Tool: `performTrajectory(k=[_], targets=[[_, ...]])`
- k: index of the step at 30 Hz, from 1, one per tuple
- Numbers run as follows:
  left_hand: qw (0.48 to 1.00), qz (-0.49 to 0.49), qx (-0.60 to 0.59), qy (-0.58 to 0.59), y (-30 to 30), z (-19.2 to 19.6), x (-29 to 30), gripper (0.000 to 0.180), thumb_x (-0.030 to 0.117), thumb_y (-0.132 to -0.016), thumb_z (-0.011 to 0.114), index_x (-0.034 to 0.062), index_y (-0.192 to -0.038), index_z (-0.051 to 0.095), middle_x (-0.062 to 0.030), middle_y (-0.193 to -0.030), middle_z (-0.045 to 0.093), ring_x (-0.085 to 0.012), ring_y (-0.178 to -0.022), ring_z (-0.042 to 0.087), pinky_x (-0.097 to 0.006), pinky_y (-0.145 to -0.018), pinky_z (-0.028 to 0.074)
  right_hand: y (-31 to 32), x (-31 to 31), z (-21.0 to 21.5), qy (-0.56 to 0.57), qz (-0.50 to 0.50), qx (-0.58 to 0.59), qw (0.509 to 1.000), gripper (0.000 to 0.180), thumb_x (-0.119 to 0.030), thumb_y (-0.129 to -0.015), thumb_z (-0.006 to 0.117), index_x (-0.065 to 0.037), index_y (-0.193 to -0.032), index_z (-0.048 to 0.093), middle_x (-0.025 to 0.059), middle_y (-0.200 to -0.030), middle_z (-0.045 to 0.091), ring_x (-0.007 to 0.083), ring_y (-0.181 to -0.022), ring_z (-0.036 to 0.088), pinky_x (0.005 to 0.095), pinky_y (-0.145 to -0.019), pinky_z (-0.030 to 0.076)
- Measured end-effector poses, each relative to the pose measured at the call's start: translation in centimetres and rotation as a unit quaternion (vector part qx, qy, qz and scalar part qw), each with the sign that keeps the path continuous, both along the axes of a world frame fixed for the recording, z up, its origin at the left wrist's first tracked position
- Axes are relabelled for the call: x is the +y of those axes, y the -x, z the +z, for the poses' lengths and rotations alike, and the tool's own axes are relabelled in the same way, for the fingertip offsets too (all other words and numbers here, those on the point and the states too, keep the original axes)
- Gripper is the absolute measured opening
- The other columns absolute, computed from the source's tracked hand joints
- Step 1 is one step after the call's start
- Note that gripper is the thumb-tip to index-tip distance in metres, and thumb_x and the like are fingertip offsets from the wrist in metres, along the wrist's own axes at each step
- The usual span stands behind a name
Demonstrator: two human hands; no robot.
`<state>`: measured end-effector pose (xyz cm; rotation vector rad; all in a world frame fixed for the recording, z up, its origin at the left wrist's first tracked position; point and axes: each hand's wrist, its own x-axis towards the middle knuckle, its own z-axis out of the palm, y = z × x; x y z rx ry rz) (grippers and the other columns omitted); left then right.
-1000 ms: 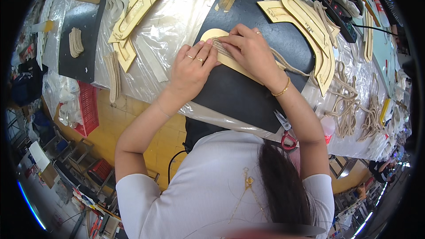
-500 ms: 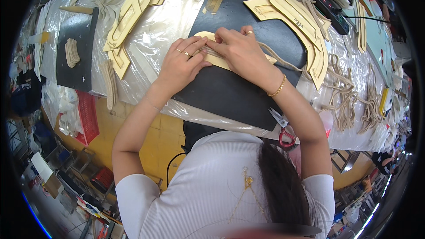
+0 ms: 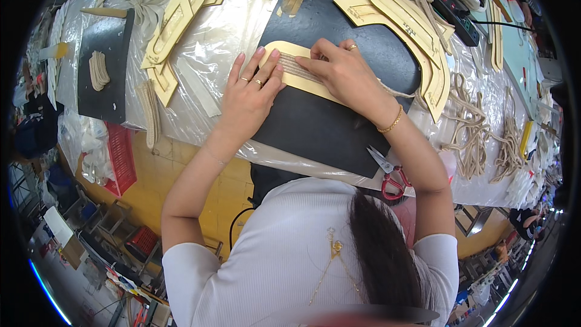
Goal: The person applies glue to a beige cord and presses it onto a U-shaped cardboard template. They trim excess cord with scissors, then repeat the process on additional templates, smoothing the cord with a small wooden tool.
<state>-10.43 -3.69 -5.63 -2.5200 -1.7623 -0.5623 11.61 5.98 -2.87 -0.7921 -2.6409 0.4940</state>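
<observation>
The left hand (image 3: 249,88) lies flat with its fingers spread and slightly fanned, the tips pressing down on the near end of a pale yellow, smooth template (image 3: 299,72) with a rounded end. The right hand (image 3: 342,72) meets it from the other side, fingers close together and bent, pressing a band of ribbed beige cord (image 3: 296,68) onto the template's face; whether they pinch the cord I cannot tell. Template and cord sit directly under both sets of fingertips, on a matte black mat (image 3: 321,124). Beyond the right fingers lie larger curved yellow templates (image 3: 417,30); just past the right wrist, red-handled scissors (image 3: 390,175) rest at the mat's edge. Beneath everything, crinkled clear plastic sheeting (image 3: 218,42) covers the table, with loose ropy cord bundles (image 3: 472,127) further right.
</observation>
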Motion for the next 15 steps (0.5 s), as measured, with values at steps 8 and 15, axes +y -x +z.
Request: performTrajectory(k=[8,15], targets=[[0.998,-0.031,0.031,0.052,0.2,1.8,1.5,0.048,0.022,-0.091,0.07,0.0128,-0.137,0.06,-0.0042,-0.136,0.06,-0.0253,-0.128,0.052,-0.047,-0.105,0.038,-0.3,-0.3,0.7,-0.047,-0.003,-0.086,0.995,0.039,-0.01,-0.091,0.057,-0.02,-0.126,0.071,0.0022,-0.099,0.056,0.0153,-0.086,0.059,0.0362,-0.082,0.04],[0.99,0.051,0.114,0.061,0.1,2.3,-0.6,0.053,0.023,-0.094,0.066,0.0133,-0.144,0.054,-0.0068,-0.135,0.059,-0.0258,-0.126,0.052,-0.05,-0.104,0.036,-1.7,1.7,0.8,0.04,0.017,-0.025,0.999,0.037,-0.008,-0.085,0.066,-0.019,-0.119,0.075,0.0037,-0.1,0.059,0.0208,-0.085,0.059,0.0334,-0.077,0.045]])
